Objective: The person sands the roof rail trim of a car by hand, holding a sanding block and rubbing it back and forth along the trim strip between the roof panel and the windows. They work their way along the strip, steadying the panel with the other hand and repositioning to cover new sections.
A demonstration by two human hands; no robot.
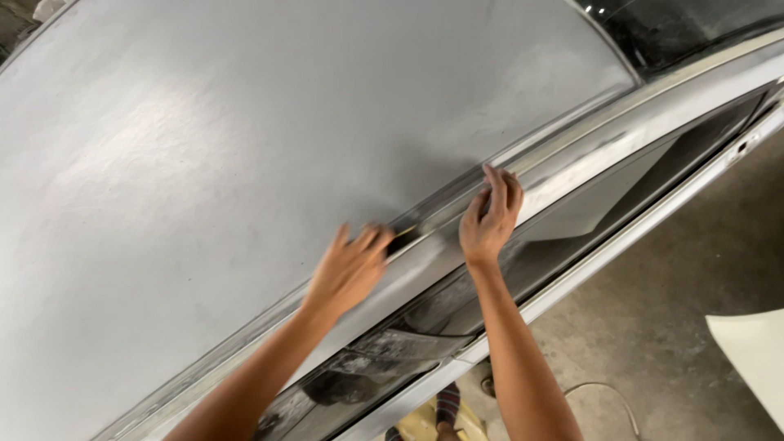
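A sanded grey car roof (pixel 245 139) fills most of the view, with a roof rail channel (pixel 572 131) running diagonally along its edge. My left hand (pixel 349 269) rests on that channel and pinches a small dark piece with a yellowish edge (pixel 403 238) at its fingertips. My right hand (pixel 488 220) lies a little farther up the rail, fingers curled and pressed onto the edge of the channel, with nothing visible in it.
Below the rail is the door frame and side window (pixel 588 212). The windscreen (pixel 686 24) shows at top right. A concrete floor (pixel 678 294) lies to the right, with a white panel (pixel 755 351) and a thin cable (pixel 604 392) on it.
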